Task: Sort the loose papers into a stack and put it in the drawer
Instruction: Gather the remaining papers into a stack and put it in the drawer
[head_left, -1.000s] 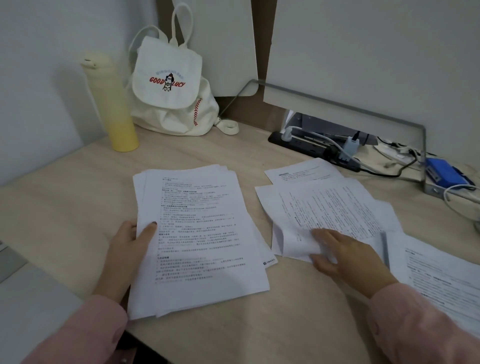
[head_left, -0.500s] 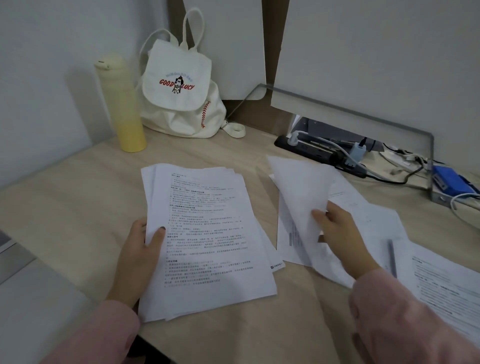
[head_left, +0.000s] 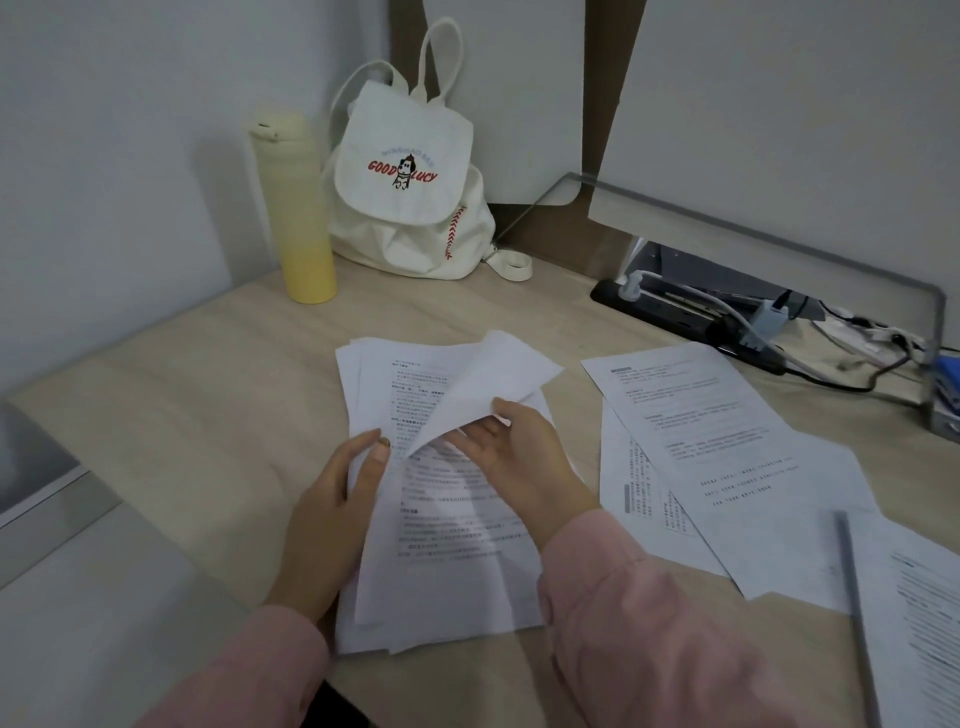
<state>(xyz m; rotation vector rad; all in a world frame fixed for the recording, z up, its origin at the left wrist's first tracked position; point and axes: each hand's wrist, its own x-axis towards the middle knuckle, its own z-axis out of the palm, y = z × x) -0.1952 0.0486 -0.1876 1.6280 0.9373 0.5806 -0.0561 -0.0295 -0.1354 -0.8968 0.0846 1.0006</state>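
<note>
A: Where's the stack (head_left: 447, 525)?

B: Centre of the desk (head_left: 208, 415), right in front of the person. Long axis runs near to far, leaning slightly left at the far end. Printed side up, top of the text at the far end. Edges are ragged and several sheets fan out at the far-left corner.

A: Left hand (head_left: 332, 519)?

B: Grips the stack's left long edge, with the thumb lying on the top page. The fingers go under the paper and are hidden.

A: Right hand (head_left: 519, 457)?

B: Palm turned up over the middle of the stack, pinching one sheet (head_left: 488, 379) at its lower edge between thumb and fingers. The sheet is lifted and bowed, blank side showing, its free end pointing far-right above the stack's far half.

A: Other papers?

B: Loose papers (head_left: 727, 447) lie flat to the right, overlapping and skewed, with their long axes running near-right. A narrow strip of bare desk separates them from the stack. A pen (head_left: 852, 582) lies on the near-right ones.

A: Edges, room?

B: The stack's near corner sits close to the desk's front edge. There's open desk left of the stack and beyond it. A yellow bottle (head_left: 293, 208) and a white backpack (head_left: 410, 192) stand in the far corner, well apart from the stack. A power strip (head_left: 691, 322) sits far right, just past the loose papers.
</note>
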